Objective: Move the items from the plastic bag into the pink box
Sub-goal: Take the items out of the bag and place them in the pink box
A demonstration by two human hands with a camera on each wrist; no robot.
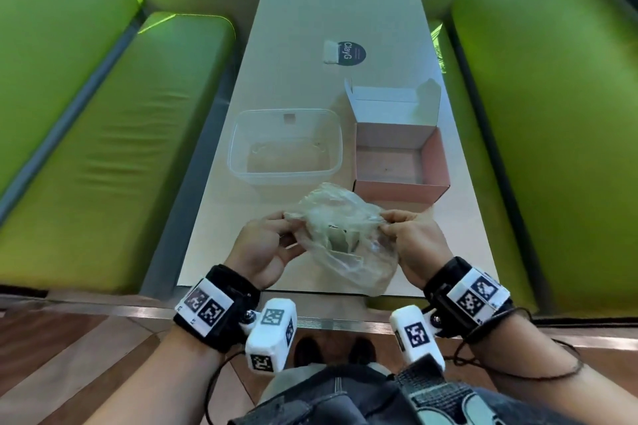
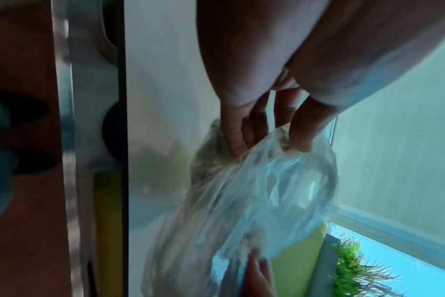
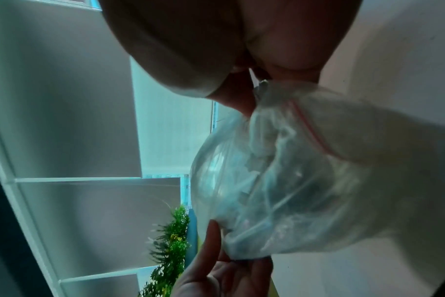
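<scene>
A clear plastic bag [image 1: 348, 238] hangs above the near end of the table, held between both hands. My left hand [image 1: 266, 245] pinches its left rim, and my right hand [image 1: 411, 235] pinches its right rim. Dull green items [image 1: 340, 241] show through the film inside it. The left wrist view has the bag [image 2: 254, 197] hanging under my left fingers [image 2: 301, 138]. In the right wrist view the bag [image 3: 287, 180] shows a red zip line near its mouth. The pink box [image 1: 402, 162] stands open just beyond the bag on the right, its white lid [image 1: 393, 103] tipped back.
A clear plastic tub [image 1: 286, 148] stands left of the pink box. A round dark sticker [image 1: 351, 53] and a white paper scrap [image 1: 330, 51] lie farther along the table [image 1: 303, 10]. Green benches [image 1: 114, 134] run along both sides.
</scene>
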